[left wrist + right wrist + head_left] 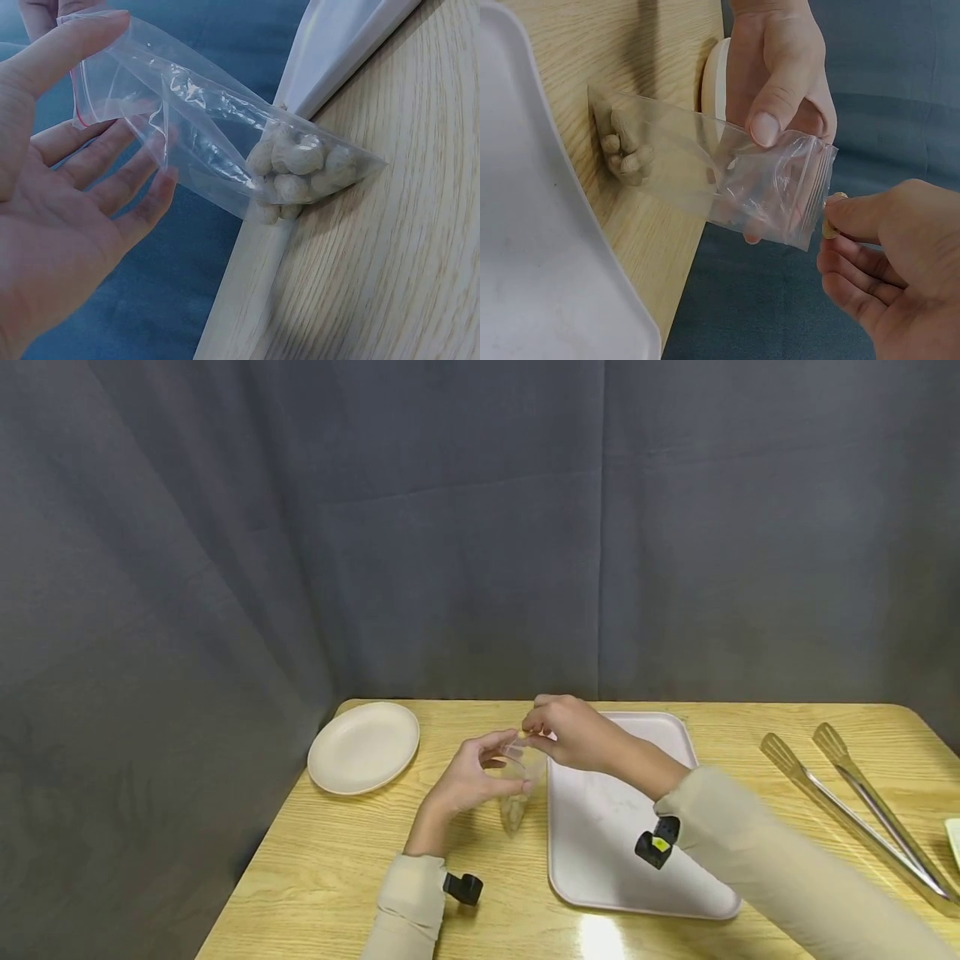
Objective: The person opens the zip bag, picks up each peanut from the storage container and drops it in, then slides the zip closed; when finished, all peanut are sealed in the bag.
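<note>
My left hand [467,779] holds a clear zip bag [686,146] near its mouth, thumb on one side and fingers on the other. Several peanuts in their shells [298,156] lie in the bag's lower corner, which hangs down close over the table. Between thumb and forefinger, my right hand [576,732] pinches one peanut [829,227] right at the bag's zip edge. The bag's mouth faces that hand in the right wrist view.
A pale rectangular tray [615,852] lies on the wooden table [300,885] under my right forearm. Towards the far left edge sits a round cream plate [363,747]. Metal tongs [862,814] lie at the right, and a dark curtain [465,568] hangs behind.
</note>
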Tool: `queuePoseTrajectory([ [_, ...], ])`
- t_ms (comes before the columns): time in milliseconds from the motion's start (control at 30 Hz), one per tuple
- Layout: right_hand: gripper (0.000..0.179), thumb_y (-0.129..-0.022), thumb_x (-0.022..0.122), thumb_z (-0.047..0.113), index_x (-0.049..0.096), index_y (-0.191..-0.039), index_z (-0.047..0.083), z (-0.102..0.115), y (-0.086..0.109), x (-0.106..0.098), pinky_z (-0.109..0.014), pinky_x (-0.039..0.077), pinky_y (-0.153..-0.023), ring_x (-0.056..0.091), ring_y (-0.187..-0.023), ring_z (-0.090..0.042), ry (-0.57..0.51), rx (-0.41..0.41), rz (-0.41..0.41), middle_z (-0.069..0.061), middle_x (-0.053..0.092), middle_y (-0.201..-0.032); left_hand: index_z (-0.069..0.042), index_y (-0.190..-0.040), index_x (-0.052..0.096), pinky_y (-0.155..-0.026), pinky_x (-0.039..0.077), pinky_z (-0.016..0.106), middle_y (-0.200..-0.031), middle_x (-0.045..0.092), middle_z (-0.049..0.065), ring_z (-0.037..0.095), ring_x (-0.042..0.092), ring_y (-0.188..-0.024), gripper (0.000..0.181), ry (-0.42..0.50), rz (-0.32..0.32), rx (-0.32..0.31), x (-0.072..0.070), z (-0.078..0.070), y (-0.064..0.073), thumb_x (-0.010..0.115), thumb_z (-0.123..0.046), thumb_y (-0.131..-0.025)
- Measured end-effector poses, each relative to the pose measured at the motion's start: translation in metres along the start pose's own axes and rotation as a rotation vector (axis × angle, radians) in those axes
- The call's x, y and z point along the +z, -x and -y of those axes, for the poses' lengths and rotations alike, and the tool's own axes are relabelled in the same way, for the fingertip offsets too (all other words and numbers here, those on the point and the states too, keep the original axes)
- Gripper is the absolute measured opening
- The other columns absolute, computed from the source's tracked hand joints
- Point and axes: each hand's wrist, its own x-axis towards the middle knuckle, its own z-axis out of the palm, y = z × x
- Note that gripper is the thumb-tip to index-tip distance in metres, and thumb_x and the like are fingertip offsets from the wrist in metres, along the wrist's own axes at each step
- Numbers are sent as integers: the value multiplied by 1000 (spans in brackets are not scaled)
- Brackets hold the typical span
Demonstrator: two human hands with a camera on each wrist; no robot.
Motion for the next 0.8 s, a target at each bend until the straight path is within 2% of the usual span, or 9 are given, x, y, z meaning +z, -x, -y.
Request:
queuePoseTrajectory([
  [133,11,-85,77,3,76,-96,1,1,-2,3,-26,54,-65,64,-77,-16,-11,14,3,-3,64,-86,8,-145,43,-107,38,54,-133,58,22,42,53,-121,74,-12,-5,1,0,-1,1,79,-3,-82],
  [433,12,-86,76,1,76,-98,0,3,-3,4,-25,53,-65,63,-77,-15,-13,25,16,-3,65,-86,10,-143,44,-106,39,56,-134,57,24,46,53,-119,71,-7,-2,36,0,-1,0,78,0,-81],
  [667,8,-86,76,3,76,-94,1,-5,-6,2,-26,54,-65,63,-75,-15,-3,9,-2,-4,65,-85,2,-147,43,-106,41,53,-137,56,18,41,54,-121,76,-9,-21,44,0,33,-11,81,-4,-81],
  [800,6,-87,76,5,74,-89,0,-26,-10,1,-30,52,-61,58,-70,-15,14,57,-52,-3,62,-78,-3,-146,47,-104,42,50,-138,58,12,40,54,-120,74,-5,-24,59,0,35,-8,82,-9,-82],
])
